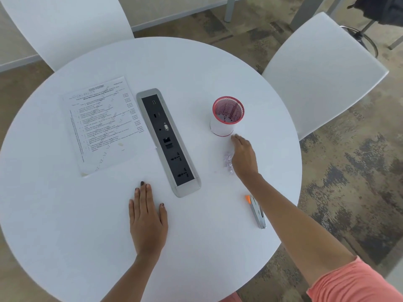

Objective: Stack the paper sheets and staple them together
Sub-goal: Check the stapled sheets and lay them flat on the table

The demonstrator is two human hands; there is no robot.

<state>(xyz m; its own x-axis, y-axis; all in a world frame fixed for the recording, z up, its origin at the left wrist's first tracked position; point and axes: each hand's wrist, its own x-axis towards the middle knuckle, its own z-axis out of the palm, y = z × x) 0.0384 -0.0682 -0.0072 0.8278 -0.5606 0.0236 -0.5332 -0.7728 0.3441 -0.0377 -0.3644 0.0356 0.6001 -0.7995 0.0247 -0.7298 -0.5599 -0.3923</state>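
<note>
Since the left hand (148, 216) lies flat and empty and the right hand (243, 155) hovers released by the mesh cup (227, 118), square the far-left paper sheets (104, 125) before taking the stapler (257, 211).

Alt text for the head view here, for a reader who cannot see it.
A person's right hand extends toward a red mesh cup on a round white table; the left hand lies flat. Printed paper sheets lie left of a socket panel, and a stapler lies untouched by the right forearm.
</note>
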